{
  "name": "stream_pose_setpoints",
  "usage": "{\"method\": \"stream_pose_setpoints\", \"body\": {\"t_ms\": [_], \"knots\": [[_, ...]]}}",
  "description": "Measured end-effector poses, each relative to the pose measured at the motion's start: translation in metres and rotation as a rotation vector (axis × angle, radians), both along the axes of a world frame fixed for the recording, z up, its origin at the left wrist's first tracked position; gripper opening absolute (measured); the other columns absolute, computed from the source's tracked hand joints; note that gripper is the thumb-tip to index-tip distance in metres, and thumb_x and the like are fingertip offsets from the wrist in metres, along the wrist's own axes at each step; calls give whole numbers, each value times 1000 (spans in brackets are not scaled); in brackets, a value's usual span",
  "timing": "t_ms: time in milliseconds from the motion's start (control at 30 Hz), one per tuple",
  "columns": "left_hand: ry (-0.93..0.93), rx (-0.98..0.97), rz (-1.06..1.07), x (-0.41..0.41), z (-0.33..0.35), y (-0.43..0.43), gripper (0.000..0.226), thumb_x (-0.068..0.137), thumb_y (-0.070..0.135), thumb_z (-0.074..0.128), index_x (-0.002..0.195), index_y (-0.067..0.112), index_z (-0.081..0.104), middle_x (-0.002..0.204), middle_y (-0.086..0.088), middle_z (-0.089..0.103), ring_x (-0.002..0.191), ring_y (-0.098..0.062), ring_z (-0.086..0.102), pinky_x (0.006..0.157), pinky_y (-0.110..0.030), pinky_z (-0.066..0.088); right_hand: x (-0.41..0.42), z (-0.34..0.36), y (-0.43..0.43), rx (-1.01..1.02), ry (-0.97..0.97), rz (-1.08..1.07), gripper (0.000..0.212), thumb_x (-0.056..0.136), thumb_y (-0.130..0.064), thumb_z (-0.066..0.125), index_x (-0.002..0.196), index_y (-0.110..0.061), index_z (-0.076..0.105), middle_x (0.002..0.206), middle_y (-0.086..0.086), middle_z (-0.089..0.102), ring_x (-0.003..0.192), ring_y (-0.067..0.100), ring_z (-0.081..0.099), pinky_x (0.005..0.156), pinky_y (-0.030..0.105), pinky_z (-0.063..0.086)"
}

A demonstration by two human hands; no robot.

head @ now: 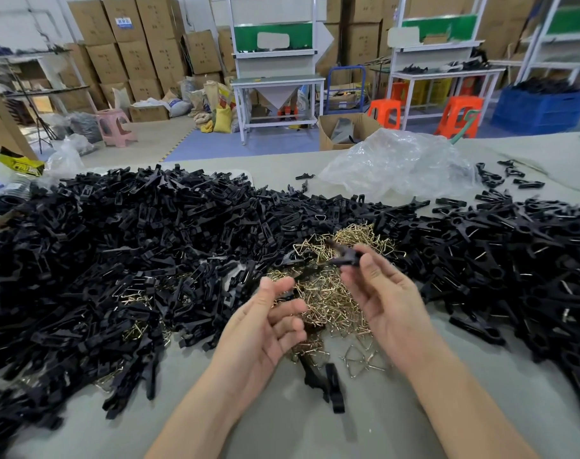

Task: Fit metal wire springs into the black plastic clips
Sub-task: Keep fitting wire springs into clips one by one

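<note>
My right hand [381, 303] pinches one black plastic clip [343, 256] in its fingertips, held up over the wire springs [321, 293], I think so a spring can go in. My left hand [268, 319] is loose and empty. The springs lie at its 2 o'clock.

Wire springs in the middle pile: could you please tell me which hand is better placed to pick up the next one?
Left, probably. The left hand looks empty and sits over the wire springs; the right hand pinches a black clip.
</note>
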State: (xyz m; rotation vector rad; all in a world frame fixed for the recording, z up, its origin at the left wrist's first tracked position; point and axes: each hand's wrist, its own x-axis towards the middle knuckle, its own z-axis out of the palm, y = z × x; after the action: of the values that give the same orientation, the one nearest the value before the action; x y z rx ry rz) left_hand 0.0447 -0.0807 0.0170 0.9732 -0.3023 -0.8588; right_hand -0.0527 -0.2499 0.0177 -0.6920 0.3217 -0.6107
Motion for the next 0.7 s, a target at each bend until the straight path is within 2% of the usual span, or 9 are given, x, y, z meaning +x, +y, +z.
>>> {"method": "stream_pose_setpoints", "body": {"t_ms": [133, 233, 300, 367, 433, 533, 600, 667, 700], "knots": [[-15, 41, 32, 3, 0, 2, 42, 77, 55, 64, 91, 19, 80, 82, -6, 70, 61, -14, 62, 56, -26, 56, -18, 45, -53, 276, -317, -233, 39, 87, -5, 66, 125, 3, 62, 114, 21, 73, 92, 20, 76, 81, 22, 60], [-15, 49, 40, 1, 0, 0, 39, 81, 53, 60, 87, 21, 81, 80, -6, 69, 61, -15, 62, 54, -26, 55, -35, 85, -97, 403, -616, -398, 72, 66, -13, 78, 132, 9, 56, 114, 24, 73, 90, 26, 77, 81, 25, 61], [-19, 48, 40, 1, 0, 0, 39, 83, 51, 58, 87, 19, 81, 82, -8, 70, 62, -16, 64, 53, -27, 54, -39, 94, -103, 355, -615, -371, 74, 71, -22, 81, 133, 9, 55, 117, 24, 72, 97, 24, 76, 75, 24, 61], [-78, 54, 69, 0, 0, 0, 38, 84, 49, 58, 90, 18, 80, 89, -10, 72, 70, -20, 68, 56, -28, 56, -34, 84, -90, 252, -509, -282, 57, 89, -29, 72, 134, 4, 57, 123, 19, 71, 108, 20, 73, 83, 21, 59], [-312, 139, 152, -4, -1, 2, 35, 87, 49, 56, 94, 23, 78, 98, -5, 74, 83, -20, 71, 61, -28, 57, -23, 63, -63, 116, -346, -179, 40, 95, -25, 67, 128, -2, 63, 123, 13, 72, 111, 19, 71, 86, 20, 58], [-876, 368, 360, -5, -6, 8, 24, 97, 46, 48, 102, 39, 70, 99, 14, 71, 90, -6, 67, 70, -19, 54, -1, 27, -20, -228, 5, -136, 23, 100, -14, 58, 121, -11, 66, 109, 9, 76, 98, 20, 74, 79, 23, 60], [-1111, 529, 472, 1, -10, 14, 22, 99, 41, 43, 110, 42, 62, 100, 24, 66, 96, 2, 61, 77, -11, 46, 9, 5, 5, -647, 259, -185, 25, 102, -13, 53, 119, -26, 65, 104, -4, 76, 87, 10, 73, 75, 21, 59], [-1208, 673, 463, 11, -14, 17, 27, 100, 34, 43, 122, 37, 59, 111, 28, 59, 106, 7, 52, 87, -11, 37, 16, -10, 20, -1083, 399, -192, 30, 104, -17, 52, 119, -40, 62, 102, -19, 72, 66, -2, 62, 58, 13, 49], [-1249, 723, 433, 15, -16, 17, 30, 101, 29, 44, 127, 32, 59, 116, 24, 58, 109, 6, 48, 92, -13, 35, 17, -16, 23, -1246, 441, -172, 31, 104, -19, 52, 122, -43, 61, 103, -23, 70, 65, -5, 58, 57, 11, 45]]}}
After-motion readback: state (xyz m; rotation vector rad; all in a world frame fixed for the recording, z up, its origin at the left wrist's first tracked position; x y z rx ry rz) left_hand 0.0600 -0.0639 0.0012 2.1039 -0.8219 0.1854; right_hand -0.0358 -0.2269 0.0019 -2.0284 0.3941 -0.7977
